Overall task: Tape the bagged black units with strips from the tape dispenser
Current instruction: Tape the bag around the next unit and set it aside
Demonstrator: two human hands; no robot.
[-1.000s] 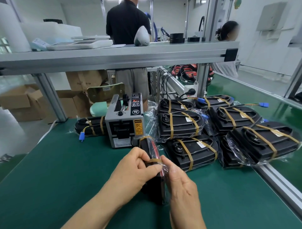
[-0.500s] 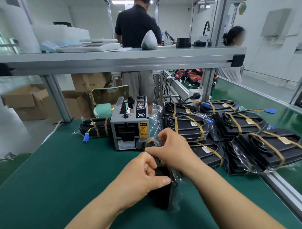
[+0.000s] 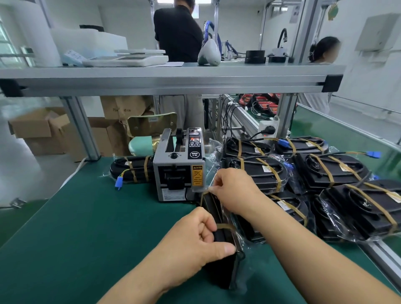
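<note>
Packing bench in a white-walled workshop.
A green-matted tabletop [image 3: 76, 227] runs under an aluminium shelf [image 3: 165, 83] carried on metal posts [image 3: 81, 128]. Beyond the tabletop's far left corner, cardboard boxes [image 3: 41, 130] stand on a pale, glossy floor [image 3: 52, 169], and what looks like a window [image 3: 6, 45] shows at the far left. Past the right edge a second green bench [image 3: 338, 130] stretches away along the right wall [image 3: 368, 91], which carries a grey box [image 3: 379, 32]. A ceiling light [image 3: 165, 1] glows overhead.
</note>
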